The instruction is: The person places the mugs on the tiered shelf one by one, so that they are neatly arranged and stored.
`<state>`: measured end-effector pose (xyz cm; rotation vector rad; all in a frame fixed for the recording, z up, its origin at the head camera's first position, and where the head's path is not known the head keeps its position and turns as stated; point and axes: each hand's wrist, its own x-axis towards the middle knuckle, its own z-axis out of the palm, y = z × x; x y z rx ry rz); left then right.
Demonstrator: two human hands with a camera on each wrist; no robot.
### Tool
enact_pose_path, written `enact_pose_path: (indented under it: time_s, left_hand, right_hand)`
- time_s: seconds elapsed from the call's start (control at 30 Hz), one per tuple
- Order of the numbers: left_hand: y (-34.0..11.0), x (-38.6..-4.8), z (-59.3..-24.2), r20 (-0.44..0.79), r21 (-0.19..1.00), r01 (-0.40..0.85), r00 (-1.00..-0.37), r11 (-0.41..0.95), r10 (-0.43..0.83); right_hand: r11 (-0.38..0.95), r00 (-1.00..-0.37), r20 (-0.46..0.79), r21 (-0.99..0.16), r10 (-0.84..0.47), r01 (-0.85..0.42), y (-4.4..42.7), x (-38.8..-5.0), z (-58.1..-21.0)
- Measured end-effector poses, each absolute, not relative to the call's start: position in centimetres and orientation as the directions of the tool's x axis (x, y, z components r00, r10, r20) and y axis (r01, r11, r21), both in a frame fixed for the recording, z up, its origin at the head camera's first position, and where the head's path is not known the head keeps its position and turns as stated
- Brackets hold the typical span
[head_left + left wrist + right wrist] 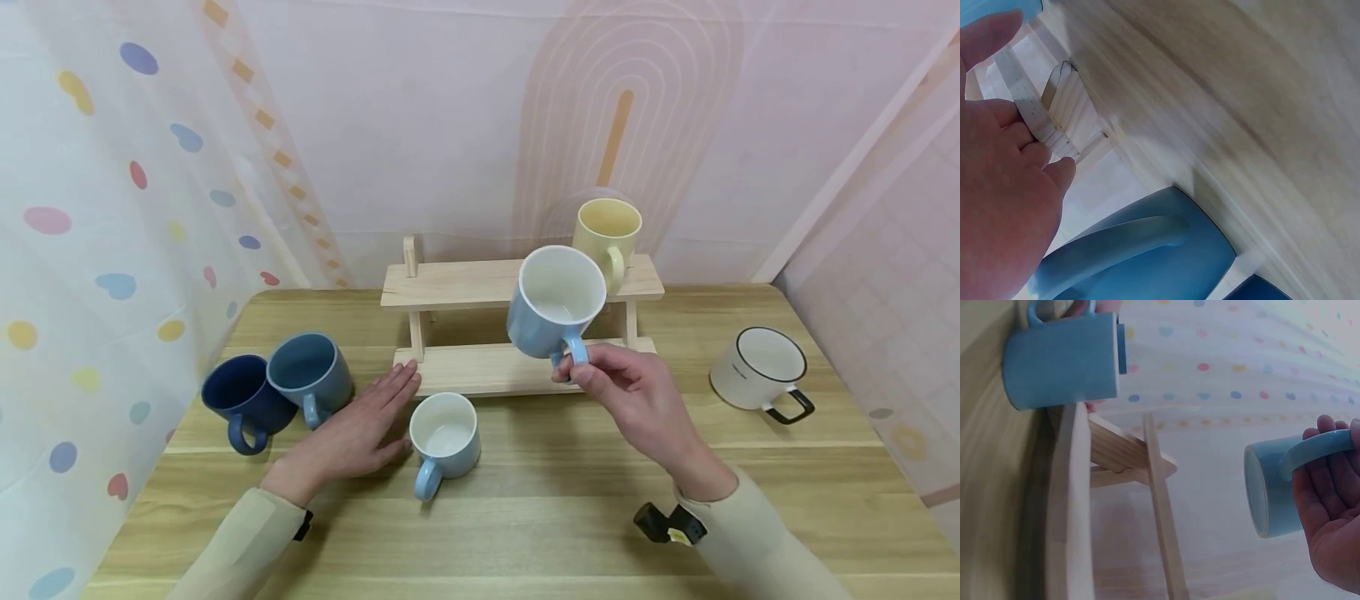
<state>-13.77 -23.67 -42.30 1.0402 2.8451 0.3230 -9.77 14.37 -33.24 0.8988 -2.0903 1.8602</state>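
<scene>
My right hand (637,396) pinches the handle of a light blue mug (551,312) with a white inside. The mug hangs in the air before the two-tier wooden rack (472,283); in the right wrist view the fingers curl at the handle of the raised mug (1275,494). My left hand (356,429) lies flat with straight fingers, its fingertips at the left end of the rack's lower board (480,371). Close to its thumb stands a second light blue mug (453,442) on the table. A yellow mug (600,246) sits on the right of the upper board.
Left of the left hand stand a grey-blue mug (318,375) and a navy mug (258,400), side by side. A white mug with a black handle (757,367) is at the right. Behind the wooden table (540,533) hangs a patterned curtain (435,125).
</scene>
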Motion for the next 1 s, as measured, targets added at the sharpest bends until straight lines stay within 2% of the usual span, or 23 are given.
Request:
enact_pose_path:
  time_s: [0.1,0.33,0.7,1.0]
  left_hand:
    - [-23.7,-13.7,-42.3,-0.014,0.228,0.626,-0.763,0.745,0.646]
    - [-23.6,-13.7,-42.2,-0.022,0.236,0.617,-0.769,0.751,0.639]
    - [-23.6,-13.6,-42.1,-0.037,0.251,0.606,-0.773,0.755,0.633]
    - [-23.7,-13.7,-42.1,-0.037,0.243,0.611,-0.770,0.754,0.636]
  right_hand:
    - [0.034,-0.790,0.540,-0.819,-0.291,-0.573,14.1,-10.3,-32.9]
    - [0.078,-0.822,0.508,-0.837,-0.258,-0.542,13.7,-11.8,-32.4]
    - [0.063,-0.850,0.481,-0.862,-0.218,-0.503,12.8,-14.5,-32.3]
    - [0.142,-0.856,0.487,-0.848,-0.175,-0.511,12.2,-16.9,-32.2]
